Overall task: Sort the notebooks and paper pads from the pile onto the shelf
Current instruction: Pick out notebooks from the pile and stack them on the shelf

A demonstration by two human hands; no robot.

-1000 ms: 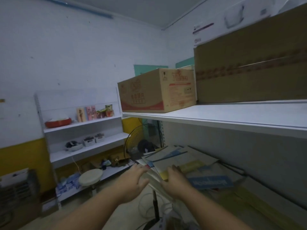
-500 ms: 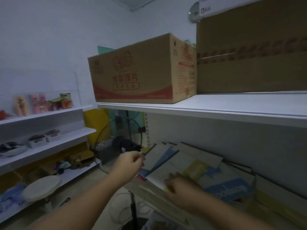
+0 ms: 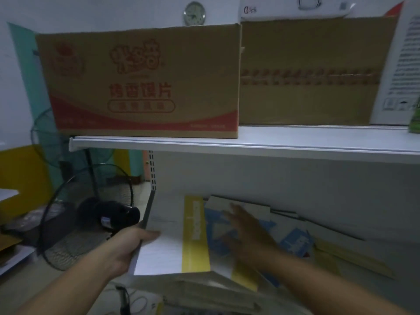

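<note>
Since half a second ago the left hand (image 3: 129, 248) has shifted to the left edge of a white pad with a yellow stripe (image 3: 168, 244) and now grips it, thumb on top. At the pad's 3 o'clock the blurred right hand (image 3: 247, 233) spreads straight fingers over the blue-printed notebooks (image 3: 293, 242) of the pile. At 12 o'clock a printed cardboard box (image 3: 141, 83) sits on the upper shelf (image 3: 272, 144).

Cardboard box (image 3: 141, 83) printed in red 烤香馍片 under a stylised red logo, white box (image 3: 272, 7) above marked 6 PCS, lettering on the paper pad (image 3: 172, 242) too blurred to read
</note>
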